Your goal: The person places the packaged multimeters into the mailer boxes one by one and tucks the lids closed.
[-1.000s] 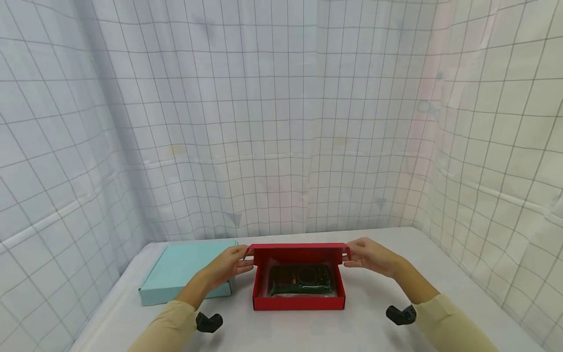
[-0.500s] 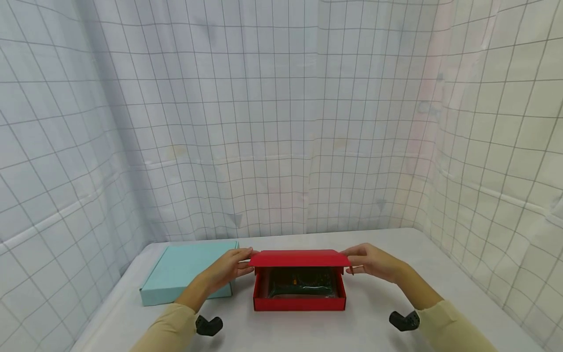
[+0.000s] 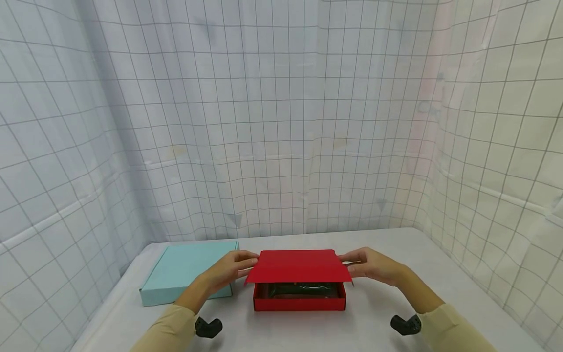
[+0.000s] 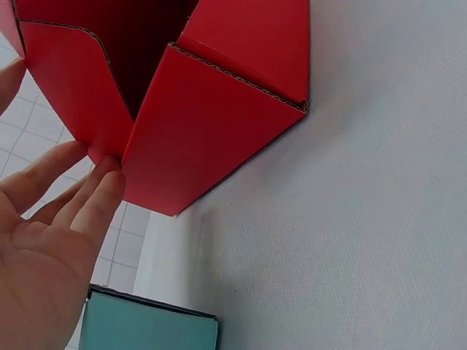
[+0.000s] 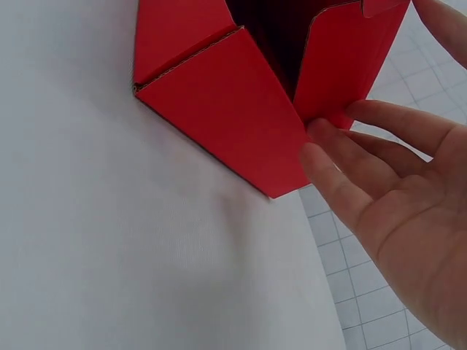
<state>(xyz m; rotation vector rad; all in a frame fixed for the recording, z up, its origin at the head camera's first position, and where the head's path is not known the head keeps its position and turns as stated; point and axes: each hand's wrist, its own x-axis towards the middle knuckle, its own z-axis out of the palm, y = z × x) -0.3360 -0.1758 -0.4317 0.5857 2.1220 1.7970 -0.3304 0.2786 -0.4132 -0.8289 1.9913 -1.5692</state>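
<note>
A red cardboard box (image 3: 299, 304) stands in front of me with its hinged lid (image 3: 299, 266) tilted forward, leaving a gap along the front. Through that gap shows a dark green device (image 3: 303, 289) in clear plastic, mostly hidden under the lid. My left hand (image 3: 223, 272) is at the box's left side, its extended fingertips touching the lid's side flap (image 4: 76, 84) near the box wall. On the right side, my right hand (image 3: 374, 265) mirrors it, with outstretched fingertips against the other side flap (image 5: 337, 65).
A closed light-blue box (image 3: 189, 266) lies to the left, just behind my left forearm. White cloth (image 3: 308, 332) covers the table. Grid-patterned curtains (image 3: 281, 122) hang at the back and both sides. Black wrist devices (image 3: 208, 327) sit by both sleeves.
The red lid has swung forward and down from nearly upright, covering most of the device. Both hands have followed it slightly downward along the sides.
</note>
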